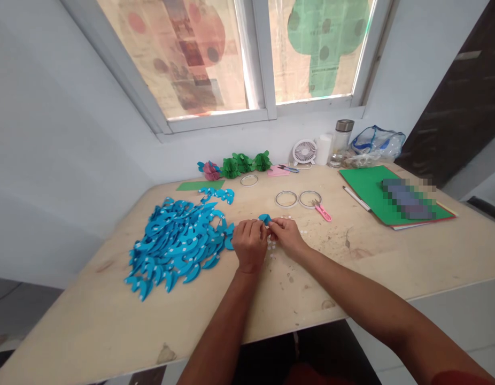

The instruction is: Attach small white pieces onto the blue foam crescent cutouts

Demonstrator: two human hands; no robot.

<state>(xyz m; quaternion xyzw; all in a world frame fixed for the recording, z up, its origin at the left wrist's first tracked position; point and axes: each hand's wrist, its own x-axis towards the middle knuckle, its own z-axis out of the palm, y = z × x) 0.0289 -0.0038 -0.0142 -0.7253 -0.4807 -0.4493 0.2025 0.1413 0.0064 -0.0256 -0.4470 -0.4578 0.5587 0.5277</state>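
Near the middle of the table, my left hand (250,241) and my right hand (286,235) meet at a small blue paper piece (264,218). Both hands have their fingers pinched on it, and my fingers cover most of the piece. Just left of my left hand lies a large heap of curved blue paper pieces (179,243), many with small white squares stuck on them. Tiny white scraps (272,246) are scattered on the table beneath and beside my right hand.
Rolls of narrow tape (286,199) and pink thread snips (323,210) lie beyond my right hand. Green paper decorations (244,163), a small fan (304,152) and a glass bottle (341,143) stand along the wall. Green sheets (368,187) and a pen (356,198) lie right.
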